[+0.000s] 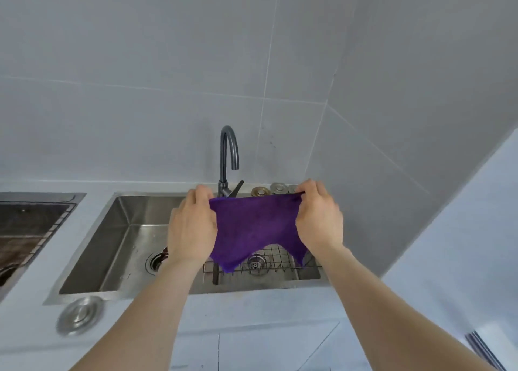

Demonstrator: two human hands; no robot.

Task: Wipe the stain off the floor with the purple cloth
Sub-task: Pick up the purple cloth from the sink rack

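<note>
Purple cloth (pixel 253 225), a soft square of fuzzy fabric, hangs spread out in the air above the stainless steel sink (pixel 126 230), its top edge pulled fairly taut and its two lower corners dangling free over the wire rack (pixel 276 261) that sits in the basin. The left hand (pixel 193 225) pinches the upper left corner, fingers curled over the edge, back of the hand toward the camera. The right hand (pixel 319 216) grips the upper right corner in the same way, knuckles up. Both bare forearms reach forward from the lower frame, roughly level. Behind the cloth rises a dark curved metal faucet (pixel 228 157) against the grey tiled wall (pixel 168 76). A round steel lid (pixel 80 314) lies on the pale table (pixel 252 303) at the sink's near left corner.
</note>
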